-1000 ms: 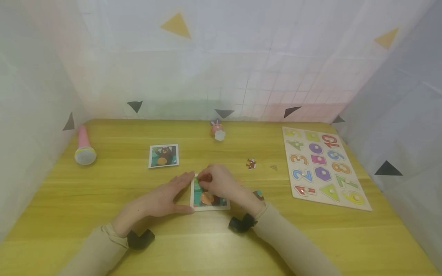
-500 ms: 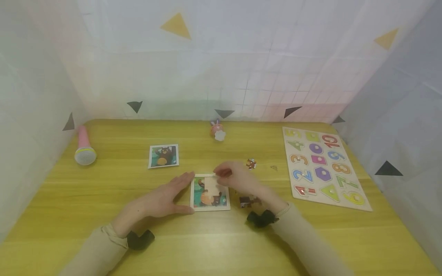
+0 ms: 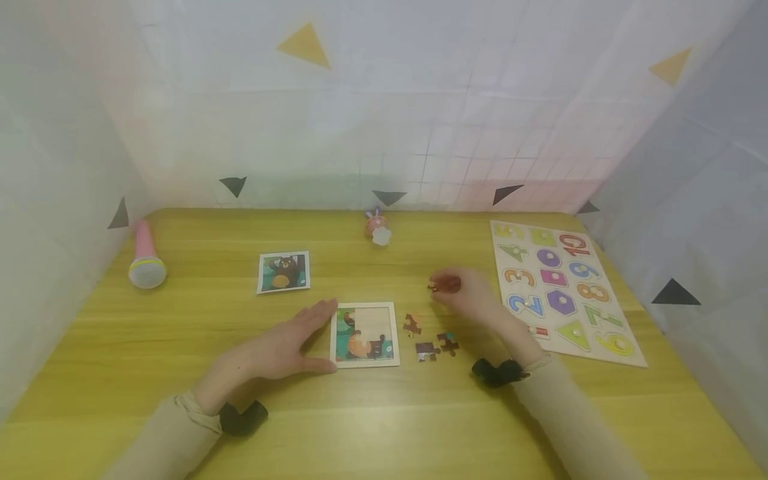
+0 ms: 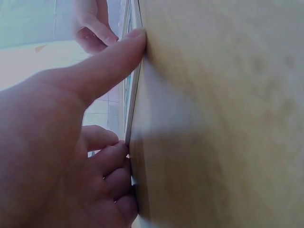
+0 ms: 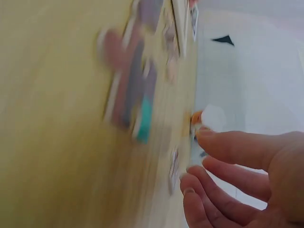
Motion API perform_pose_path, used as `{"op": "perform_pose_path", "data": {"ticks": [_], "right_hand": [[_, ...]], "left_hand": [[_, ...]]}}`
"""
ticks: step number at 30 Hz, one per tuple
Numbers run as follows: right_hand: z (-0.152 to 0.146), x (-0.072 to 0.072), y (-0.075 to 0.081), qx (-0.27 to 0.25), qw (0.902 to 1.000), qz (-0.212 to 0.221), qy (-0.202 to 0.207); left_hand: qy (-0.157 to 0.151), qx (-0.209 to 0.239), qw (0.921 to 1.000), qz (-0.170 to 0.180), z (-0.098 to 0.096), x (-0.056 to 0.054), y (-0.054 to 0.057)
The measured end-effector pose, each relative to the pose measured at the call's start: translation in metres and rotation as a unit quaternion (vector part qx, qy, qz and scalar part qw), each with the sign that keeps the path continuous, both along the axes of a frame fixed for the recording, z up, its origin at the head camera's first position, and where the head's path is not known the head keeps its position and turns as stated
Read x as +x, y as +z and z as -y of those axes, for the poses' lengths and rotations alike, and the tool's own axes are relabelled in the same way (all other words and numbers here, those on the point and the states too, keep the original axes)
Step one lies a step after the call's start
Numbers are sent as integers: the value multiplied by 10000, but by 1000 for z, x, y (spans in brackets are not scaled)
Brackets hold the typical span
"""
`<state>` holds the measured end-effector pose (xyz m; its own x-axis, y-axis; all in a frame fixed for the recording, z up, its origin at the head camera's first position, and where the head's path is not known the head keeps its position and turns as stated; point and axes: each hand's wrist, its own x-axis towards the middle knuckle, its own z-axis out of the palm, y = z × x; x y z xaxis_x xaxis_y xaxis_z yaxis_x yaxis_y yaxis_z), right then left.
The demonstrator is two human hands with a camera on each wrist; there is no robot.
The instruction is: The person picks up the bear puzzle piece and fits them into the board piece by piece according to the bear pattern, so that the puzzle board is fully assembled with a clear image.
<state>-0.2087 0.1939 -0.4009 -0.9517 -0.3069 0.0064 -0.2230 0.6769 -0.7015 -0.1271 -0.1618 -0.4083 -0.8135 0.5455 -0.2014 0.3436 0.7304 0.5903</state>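
A wooden puzzle tray [image 3: 365, 365] lies before me, partly filled with bear-picture pieces; bare wood shows at its upper right. My left hand [image 3: 282, 343] rests spread at its left side, thumb at the near corner and fingers at the far one. In the left wrist view that thumb [image 4: 111, 64] lies along the tray's edge. My right hand [image 3: 471, 293] reaches over a brown puzzle piece [image 3: 432, 286], thumb and fingers apart just above it. In the right wrist view the piece [image 5: 174, 166] lies on the table by the fingertips. Other pieces [image 3: 412, 325] lie beside the tray.
A bear picture card [image 3: 284, 272] lies behind the tray. A pink toy microphone [image 3: 147, 257] is at the left, a small figurine [image 3: 378, 228] at the back. On the right, a number-and-shape board [image 3: 564, 293] lies partly under my right forearm. Walls enclose the wooden table [image 3: 336, 427].
My right hand has left the tray's upper left part and moved right to the brown piece, uncovering the tray's bare wood and several loose pieces. The left hand has stayed in place.
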Motion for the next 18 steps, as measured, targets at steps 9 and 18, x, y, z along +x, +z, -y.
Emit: {"op": "perform_pose_path", "data": {"ticks": [9,18], "right_hand": [[-23,-7,-2,334,9990,-87,-268],[-18,-13,-13,519,9978,-5,-418]], "left_hand": [[17,-3,10000,-11,1,-1,-2],[-6,-28,10000,-33,2,-1,-4]]}}
